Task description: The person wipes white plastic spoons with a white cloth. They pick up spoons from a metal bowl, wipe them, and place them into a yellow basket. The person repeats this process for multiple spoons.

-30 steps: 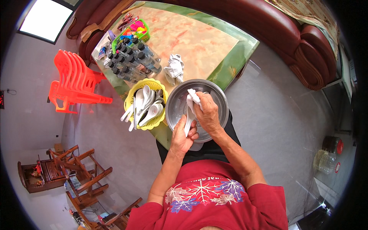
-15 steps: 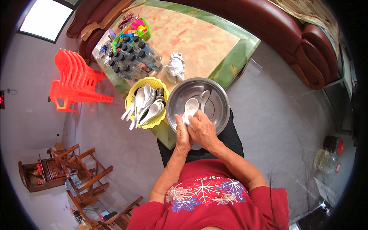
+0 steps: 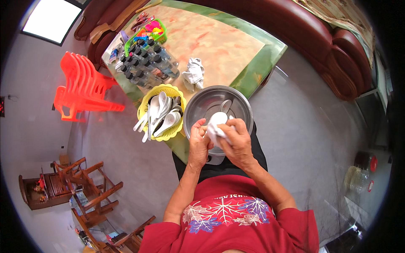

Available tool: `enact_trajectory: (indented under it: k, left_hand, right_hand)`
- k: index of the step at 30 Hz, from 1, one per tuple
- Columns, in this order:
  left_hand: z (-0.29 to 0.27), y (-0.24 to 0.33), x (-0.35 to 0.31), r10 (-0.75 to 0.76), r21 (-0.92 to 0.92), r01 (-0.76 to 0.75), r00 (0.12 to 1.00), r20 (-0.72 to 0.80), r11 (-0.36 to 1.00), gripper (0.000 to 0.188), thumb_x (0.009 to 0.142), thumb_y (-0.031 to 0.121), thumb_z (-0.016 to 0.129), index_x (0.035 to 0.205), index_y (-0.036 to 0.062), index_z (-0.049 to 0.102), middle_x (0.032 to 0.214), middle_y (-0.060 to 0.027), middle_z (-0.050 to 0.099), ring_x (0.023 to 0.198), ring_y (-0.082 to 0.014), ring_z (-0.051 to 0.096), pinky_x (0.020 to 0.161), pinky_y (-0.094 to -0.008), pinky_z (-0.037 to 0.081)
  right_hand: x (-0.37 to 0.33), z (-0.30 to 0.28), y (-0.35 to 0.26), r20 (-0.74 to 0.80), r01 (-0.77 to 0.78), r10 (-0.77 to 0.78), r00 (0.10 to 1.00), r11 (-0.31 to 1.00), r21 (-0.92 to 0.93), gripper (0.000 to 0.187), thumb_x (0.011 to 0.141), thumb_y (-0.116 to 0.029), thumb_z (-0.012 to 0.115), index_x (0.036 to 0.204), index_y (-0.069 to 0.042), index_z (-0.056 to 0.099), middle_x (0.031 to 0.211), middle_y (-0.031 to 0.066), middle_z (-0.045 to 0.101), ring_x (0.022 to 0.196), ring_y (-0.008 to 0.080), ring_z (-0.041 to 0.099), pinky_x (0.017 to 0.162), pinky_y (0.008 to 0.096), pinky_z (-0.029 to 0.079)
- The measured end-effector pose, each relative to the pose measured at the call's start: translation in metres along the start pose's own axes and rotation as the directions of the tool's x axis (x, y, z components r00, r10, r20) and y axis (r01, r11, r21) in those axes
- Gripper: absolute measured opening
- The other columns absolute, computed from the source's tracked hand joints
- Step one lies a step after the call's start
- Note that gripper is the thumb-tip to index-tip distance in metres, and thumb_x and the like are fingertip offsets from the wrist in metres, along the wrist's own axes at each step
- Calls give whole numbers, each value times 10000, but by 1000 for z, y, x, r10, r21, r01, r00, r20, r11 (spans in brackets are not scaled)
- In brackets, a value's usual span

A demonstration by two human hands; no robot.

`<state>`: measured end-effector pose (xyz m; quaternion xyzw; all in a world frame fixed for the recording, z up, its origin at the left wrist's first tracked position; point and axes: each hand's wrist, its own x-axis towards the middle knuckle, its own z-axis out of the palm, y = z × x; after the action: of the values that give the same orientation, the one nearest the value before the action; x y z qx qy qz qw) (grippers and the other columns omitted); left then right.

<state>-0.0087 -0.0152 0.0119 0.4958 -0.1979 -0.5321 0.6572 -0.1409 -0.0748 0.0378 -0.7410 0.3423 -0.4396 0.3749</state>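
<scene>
Near the middle of the frame, the right hand (image 3: 238,145) was closed around a white cloth (image 3: 216,132) wrapped against a white spoon (image 3: 219,117), whose bowl poked out just above the bunched fabric and beyond the fingers, over the metal basin (image 3: 193,107). The left hand (image 3: 199,145), just left of the cloth, had its thumb raised and its fingers loosely curled; whether they gripped the spoon's hidden handle could not be told. Below the bowl's level, inside the basin, lay another spoon (image 3: 226,105).
</scene>
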Motion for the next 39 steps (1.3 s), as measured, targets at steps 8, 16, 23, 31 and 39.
enact_trajectory:
  k: [8, 16, 23, 31, 39]
  left_hand:
    - [25, 7, -16, 127, 390, -135, 991, 46, 911, 539, 866, -11, 567, 1293, 79, 250, 981, -84, 544, 617, -81, 502, 491, -188, 401]
    - [7, 1, -10, -193, 56, 190, 980, 57, 980, 383, 847, 63, 638, 1180, -32, 473, 882, -44, 583, 520, -43, 450, 448, -176, 358]
    - [-4, -6, -10, -108, 222, 100, 994, 21, 970, 291, 865, 59, 610, 1145, 0, 555, 951, -25, 599, 643, -38, 518, 526, -177, 426]
    - [8, 16, -16, -42, 410, 11, 997, 65, 912, 286, 867, 40, 601, 1150, 12, 570, 1030, 1, 593, 942, -72, 526, 807, -232, 451]
    - [7, 10, -18, -111, 203, 92, 990, 85, 975, 199, 843, 65, 642, 1037, 77, 600, 700, 63, 503, 509, -19, 341, 452, -183, 286]
  right_hand:
    - [25, 13, 33, 78, -254, 242, 967, 929, 270, 217, 841, -166, 570, 984, -14, 631, 871, 135, 615, 805, 243, 596, 710, 324, 475]
    - [44, 13, 48, 183, -516, 501, 846, 683, 517, 181, 881, -103, 513, 1006, -23, 616, 867, 42, 630, 746, 109, 576, 652, 258, 478]
    - [11, 24, 21, 65, -3, 9, 998, 996, -88, 368, 735, -94, 596, 1102, -110, 578, 1120, 190, 448, 985, 382, 461, 861, 444, 405]
    - [22, 23, 14, 110, 137, -126, 986, 986, -99, 246, 766, -88, 612, 1010, -74, 591, 1156, 172, 495, 1024, 397, 510, 855, 454, 438]
    - [52, 18, 36, 418, -676, 567, 710, 383, 629, 367, 938, -298, 415, 948, 28, 581, 791, 76, 591, 695, 114, 541, 606, 271, 440]
